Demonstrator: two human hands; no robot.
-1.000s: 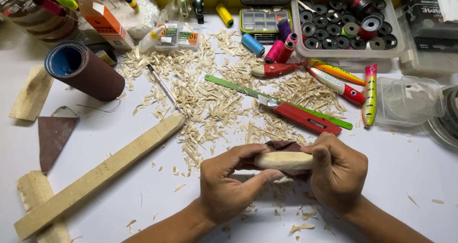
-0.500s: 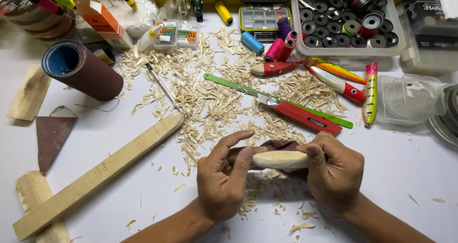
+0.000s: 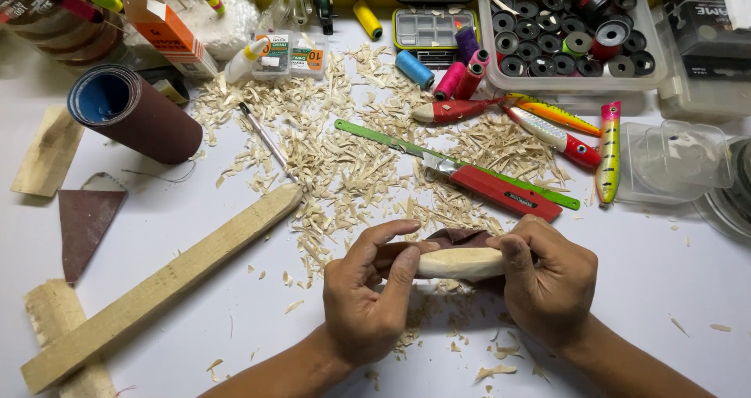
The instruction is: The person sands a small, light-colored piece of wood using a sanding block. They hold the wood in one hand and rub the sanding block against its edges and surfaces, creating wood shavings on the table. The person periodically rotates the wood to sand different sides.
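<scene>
You have the carved wooden blank [image 3: 460,263] gripped between both hands, just below the heap of wood shavings [image 3: 368,163] on the white table [image 3: 665,288]. Its long axis runs left to right across your body, roughly parallel to the table edge nearest you. Your left hand [image 3: 364,304] is closed on its left end, thumb and forefinger curled over the top; your right hand [image 3: 547,285] is closed around the right end, pressing a piece of dark brown sandpaper [image 3: 461,238] against its far side. Both hands sit equally near, one at each end. The red-handled saw [image 3: 477,181] lies beyond the blank, angled, apart from your hands.
</scene>
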